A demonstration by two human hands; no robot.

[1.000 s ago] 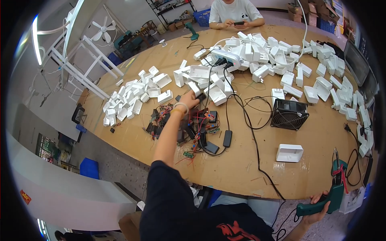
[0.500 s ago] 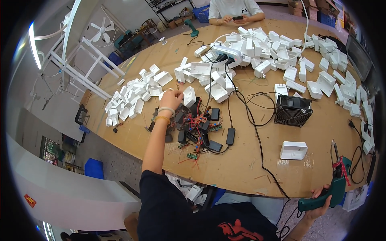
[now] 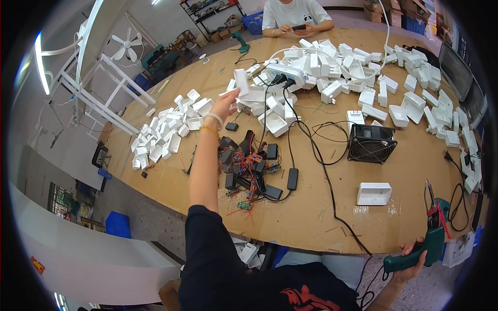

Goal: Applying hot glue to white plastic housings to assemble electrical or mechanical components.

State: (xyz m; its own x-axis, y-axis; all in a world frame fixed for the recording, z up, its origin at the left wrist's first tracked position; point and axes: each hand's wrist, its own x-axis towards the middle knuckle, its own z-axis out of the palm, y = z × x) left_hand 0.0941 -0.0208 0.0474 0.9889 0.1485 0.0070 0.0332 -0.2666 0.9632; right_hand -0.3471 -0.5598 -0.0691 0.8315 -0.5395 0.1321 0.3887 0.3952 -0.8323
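Observation:
My left hand [image 3: 224,105] reaches out over the table with its fingers closed on a white plastic housing [image 3: 241,82], which stands tilted up from the fingertips. Just beyond it lie several more white housings [image 3: 275,122]. Below that wrist is a tangle of black modules, red wires and small green boards [image 3: 251,160]. At the lower right, my right hand [image 3: 412,262] grips the handle of a green soldering gun [image 3: 433,243], its metal tip pointing up. One open white housing [image 3: 374,195] lies by itself on the table left of the gun.
A power strip [image 3: 285,72] with black plugs sits among a large heap of white housings [image 3: 332,62]. Smaller white shells [image 3: 166,127] are piled at the left. A black fan [image 3: 371,143] stands right of centre, with cables nearby. Across the table, a person [image 3: 298,20] holds a phone.
My left hand has moved farther out and slightly right, lifting the white housing away from the edge of the black modules. My right hand keeps the soldering gun in the same place.

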